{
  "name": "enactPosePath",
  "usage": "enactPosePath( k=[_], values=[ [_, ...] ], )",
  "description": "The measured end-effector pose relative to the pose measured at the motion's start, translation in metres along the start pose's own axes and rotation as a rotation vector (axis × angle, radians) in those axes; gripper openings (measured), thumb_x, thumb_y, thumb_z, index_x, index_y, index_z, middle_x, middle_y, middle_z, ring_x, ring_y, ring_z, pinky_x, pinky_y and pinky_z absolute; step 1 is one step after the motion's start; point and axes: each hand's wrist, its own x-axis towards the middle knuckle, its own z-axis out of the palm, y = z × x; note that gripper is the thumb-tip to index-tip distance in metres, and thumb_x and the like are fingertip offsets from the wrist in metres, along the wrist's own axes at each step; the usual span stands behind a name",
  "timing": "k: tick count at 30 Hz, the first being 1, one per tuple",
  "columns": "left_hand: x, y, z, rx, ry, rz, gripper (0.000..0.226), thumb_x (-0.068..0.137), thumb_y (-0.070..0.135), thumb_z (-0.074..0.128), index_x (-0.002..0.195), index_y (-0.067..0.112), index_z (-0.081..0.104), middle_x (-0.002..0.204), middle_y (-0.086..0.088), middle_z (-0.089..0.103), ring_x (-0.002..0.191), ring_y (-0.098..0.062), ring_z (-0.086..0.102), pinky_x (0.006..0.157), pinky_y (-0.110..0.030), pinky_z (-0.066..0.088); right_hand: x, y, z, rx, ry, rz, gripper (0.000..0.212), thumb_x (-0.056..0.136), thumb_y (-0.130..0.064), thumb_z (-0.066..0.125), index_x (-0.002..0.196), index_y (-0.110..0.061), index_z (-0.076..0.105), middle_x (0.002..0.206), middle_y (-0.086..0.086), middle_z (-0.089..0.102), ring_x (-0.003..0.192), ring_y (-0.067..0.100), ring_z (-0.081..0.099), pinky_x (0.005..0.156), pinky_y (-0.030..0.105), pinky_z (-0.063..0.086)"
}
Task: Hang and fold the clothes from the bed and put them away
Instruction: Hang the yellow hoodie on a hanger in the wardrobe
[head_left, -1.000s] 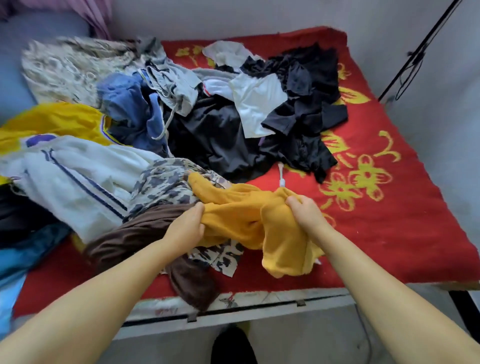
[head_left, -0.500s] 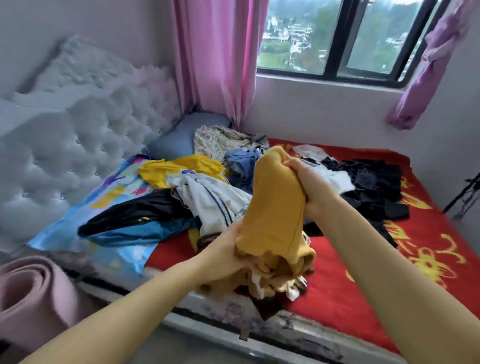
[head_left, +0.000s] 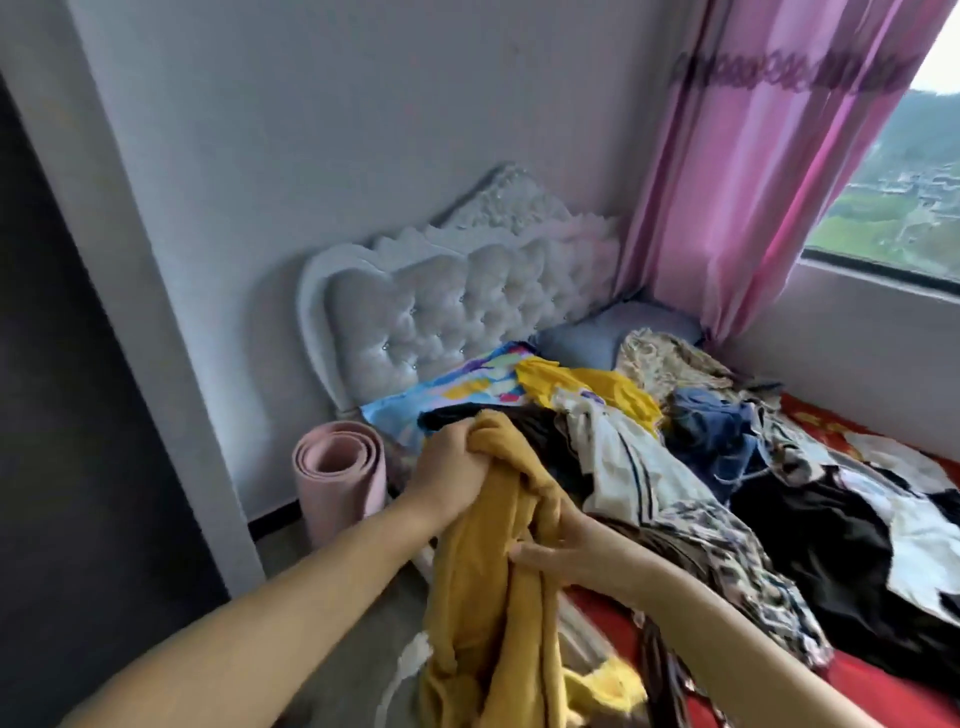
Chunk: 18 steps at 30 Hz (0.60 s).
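A mustard-yellow garment (head_left: 488, 587) hangs lifted off the bed's near-left corner. My left hand (head_left: 449, 467) grips its top end in a fist. My right hand (head_left: 558, 545) holds the cloth lower down, fingers pressed into its folds. Behind them a pile of clothes (head_left: 727, 457) covers the bed with its red blanket (head_left: 852, 680): white striped, blue, yellow, black and patterned pieces lie tangled together.
A rolled pink mat (head_left: 337, 473) stands on the floor by the white tufted headboard (head_left: 447, 312). A grey pillow (head_left: 613, 332) lies at the bed's head. Pink curtain (head_left: 769, 171) and window at right. A dark doorway (head_left: 67, 415) opens on the left.
My view has swung left toward the headboard and wall. My left hand has moved from the garment's bottom up to its top end; my right hand has come down to its middle.
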Motion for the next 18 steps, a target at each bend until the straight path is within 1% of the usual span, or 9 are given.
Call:
enactPosePath(
  k=[2,4,7,11,13,14,15,16,18],
  values=[
    [-0.024,-0.007,-0.022,0.102,0.075,-0.066,0.017,0.089,0.015,0.049,0.089,0.015,0.066,0.099,-0.009,0.07,0.102,-0.026,0.063,0.091,-0.035,0.046,0.014,0.002,0.024,-0.174,0.041,-0.029,0.041,0.086,-0.019,0.07,0.123,-0.024,0.054,0.116,0.0,0.065,0.111,0.016,0.061,0.096,0.038,0.05],
    [-0.042,-0.015,-0.047,0.154,0.162,-0.088,0.025,0.084,0.014,0.048,0.094,0.004,0.069,0.101,-0.014,0.07,0.102,-0.029,0.063,0.094,-0.036,0.046,0.026,-0.003,0.039,-0.32,0.098,-0.022,0.014,0.086,-0.014,0.06,0.097,-0.02,0.066,0.098,0.002,0.07,0.098,0.021,0.065,0.089,0.041,0.052],
    [-0.087,-0.026,-0.1,0.16,0.284,-0.257,0.021,0.092,0.013,0.05,0.095,0.02,0.07,0.092,0.007,0.072,0.09,-0.014,0.064,0.079,-0.022,0.049,0.036,-0.029,0.075,-0.311,0.052,-0.046,0.017,0.087,-0.017,0.054,0.082,-0.028,0.065,0.085,-0.006,0.069,0.086,0.014,0.066,0.081,0.033,0.054],
    [-0.151,-0.039,-0.181,0.362,0.483,-0.315,0.02,0.096,0.018,0.047,0.1,0.024,0.065,0.099,0.001,0.069,0.093,-0.02,0.062,0.081,-0.035,0.052,0.045,-0.099,0.132,-0.281,-0.058,-0.179,0.014,0.085,-0.028,0.058,0.077,-0.033,0.068,0.073,-0.017,0.068,0.075,-0.001,0.063,0.062,0.013,0.048],
    [-0.181,-0.043,-0.213,0.418,0.614,-0.295,0.014,0.096,0.026,0.05,0.106,0.026,0.059,0.095,0.006,0.064,0.09,-0.019,0.062,0.073,-0.035,0.053,0.05,-0.135,0.16,-0.274,-0.129,-0.221,0.011,0.085,-0.033,0.059,0.089,-0.03,0.069,0.085,-0.012,0.07,0.085,0.005,0.065,0.071,0.019,0.053],
    [-0.195,-0.045,-0.223,0.417,0.686,-0.268,0.023,0.094,0.035,0.053,0.116,0.028,0.053,0.099,0.011,0.06,0.093,-0.016,0.061,0.07,-0.028,0.05,0.051,-0.151,0.172,-0.235,-0.167,-0.208,0.018,0.085,-0.036,0.06,0.098,-0.026,0.067,0.093,-0.005,0.07,0.091,0.013,0.066,0.081,0.029,0.056],
    [-0.212,-0.048,-0.23,0.406,0.751,-0.253,0.048,0.089,0.049,0.056,0.131,0.031,0.042,0.107,0.015,0.055,0.1,-0.011,0.058,0.074,-0.023,0.047,0.054,-0.169,0.186,-0.181,-0.199,-0.182,0.023,0.085,-0.038,0.062,0.104,-0.025,0.064,0.099,0.0,0.069,0.095,0.02,0.065,0.087,0.038,0.055],
    [-0.227,-0.05,-0.232,0.397,0.78,-0.26,0.075,0.08,0.064,0.056,0.143,0.036,0.026,0.122,0.017,0.049,0.111,-0.006,0.051,0.084,-0.023,0.045,0.055,-0.184,0.199,-0.128,-0.217,-0.155,0.024,0.085,-0.039,0.064,0.105,-0.026,0.061,0.1,0.001,0.067,0.096,0.023,0.064,0.089,0.042,0.054],
    [-0.25,-0.057,-0.23,0.403,0.729,-0.32,0.109,0.064,0.083,0.056,0.146,0.048,-0.009,0.147,0.018,0.027,0.125,-0.004,0.034,0.098,-0.036,0.038,0.061,-0.212,0.224,-0.048,-0.233,-0.133,0.022,0.083,-0.039,0.068,0.098,-0.03,0.055,0.098,0.0,0.064,0.092,0.022,0.063,0.078,0.038,0.056]
  ],
)
